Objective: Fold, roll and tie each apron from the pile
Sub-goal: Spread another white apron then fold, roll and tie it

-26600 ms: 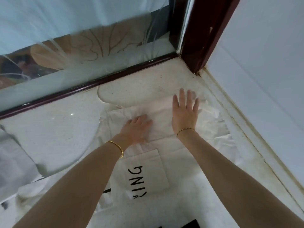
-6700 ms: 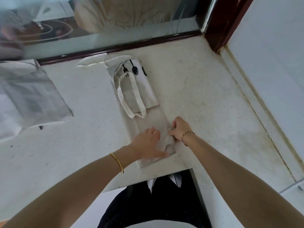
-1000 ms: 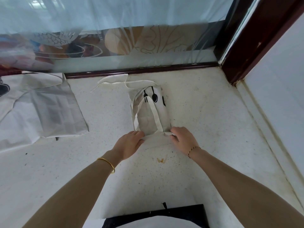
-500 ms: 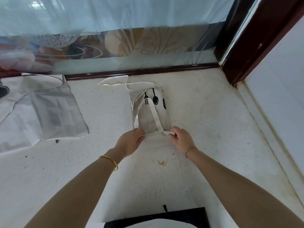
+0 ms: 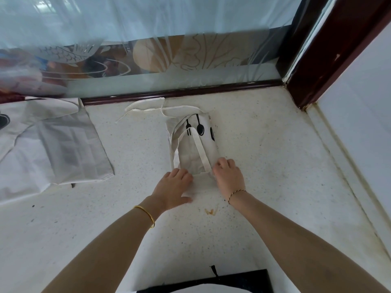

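Speckled white desk (image 5: 264, 187) meets a glass partition. On it, the folded apron (image 5: 195, 149) stretches lengthwise away from both hands: left hand (image 5: 172, 187) and right hand (image 5: 229, 176) press curled onto its rolled near end, either side.

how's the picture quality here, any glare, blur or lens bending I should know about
Head view: soft, even daylight, so both hands and the folded apron cast barely any shadow; the glass panel carries hazy reflections that hide what lies behind it; wide-angle distortion bows the dark sill and stretches the forearms; the pile of aprons at the left edge looks slightly soft.
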The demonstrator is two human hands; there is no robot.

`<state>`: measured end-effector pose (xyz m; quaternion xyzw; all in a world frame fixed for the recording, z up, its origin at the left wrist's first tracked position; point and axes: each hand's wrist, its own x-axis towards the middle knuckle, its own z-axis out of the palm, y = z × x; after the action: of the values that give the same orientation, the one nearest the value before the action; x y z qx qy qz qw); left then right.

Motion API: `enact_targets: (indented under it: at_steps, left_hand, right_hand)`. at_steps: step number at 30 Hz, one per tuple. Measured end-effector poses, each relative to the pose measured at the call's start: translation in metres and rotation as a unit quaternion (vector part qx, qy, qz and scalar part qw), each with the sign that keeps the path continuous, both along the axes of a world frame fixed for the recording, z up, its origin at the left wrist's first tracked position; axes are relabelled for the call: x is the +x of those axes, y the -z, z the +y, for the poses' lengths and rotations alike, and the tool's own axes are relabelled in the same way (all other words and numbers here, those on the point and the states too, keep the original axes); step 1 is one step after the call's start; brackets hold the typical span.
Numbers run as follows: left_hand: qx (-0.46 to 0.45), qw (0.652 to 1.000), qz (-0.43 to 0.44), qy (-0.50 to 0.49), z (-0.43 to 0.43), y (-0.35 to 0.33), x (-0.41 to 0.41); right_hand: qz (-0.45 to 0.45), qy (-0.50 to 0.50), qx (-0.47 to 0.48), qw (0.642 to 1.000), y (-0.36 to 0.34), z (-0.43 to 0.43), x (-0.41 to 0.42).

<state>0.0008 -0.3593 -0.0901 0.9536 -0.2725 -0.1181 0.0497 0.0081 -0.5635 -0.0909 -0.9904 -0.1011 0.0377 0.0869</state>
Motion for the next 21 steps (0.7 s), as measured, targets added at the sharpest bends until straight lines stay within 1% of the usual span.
enact_targets:
  at_steps: [2,3,4,6,9,10,12,14,17,19,21]
  left_hand:
    - [-0.009,1.000,0.004,0.008,-0.001,-0.002,0.006]
    - [-0.013,1.000,0.002,0.015,-0.001,-0.005,0.008]
    - [-0.022,1.000,0.001,0.019,0.000,-0.007,0.009]
    - [-0.064,0.998,0.012,0.004,0.003,-0.009,0.011]
    - [-0.129,0.987,0.064,-0.077,0.006,-0.015,0.011]
    - [-0.145,0.978,0.098,-0.115,0.007,-0.016,0.011]
    - [-0.192,0.948,0.171,-0.187,0.008,-0.019,0.011]
    - [-0.217,0.928,0.201,-0.224,0.010,-0.014,0.008]
    - [-0.224,0.923,0.189,-0.251,0.013,-0.003,0.004]
    - [-0.220,0.924,0.166,-0.265,0.010,-0.002,0.001]
    - [-0.197,0.932,0.129,-0.273,0.006,-0.003,-0.002]
  right_hand:
    - [0.022,-0.069,0.004,0.997,0.000,-0.003,-0.001]
    - [0.052,-0.090,0.014,0.995,-0.001,-0.006,-0.003]
    - [0.070,-0.100,0.014,0.992,-0.001,-0.009,-0.004]
    - [0.064,-0.112,0.000,0.992,0.001,-0.014,-0.004]
    - [0.066,-0.079,0.056,0.993,-0.005,-0.015,0.001]
    - [0.077,-0.061,0.067,0.993,-0.008,-0.016,0.004]
    - [0.104,-0.043,0.079,0.991,-0.014,-0.020,0.008]
    - [0.133,-0.019,0.112,0.985,-0.016,-0.023,0.010]
    - [0.155,0.018,0.147,0.977,-0.011,-0.021,0.009]
    - [0.165,0.021,0.138,0.976,-0.007,-0.016,0.008]
    - [0.171,0.029,0.121,0.977,-0.006,-0.010,0.007]
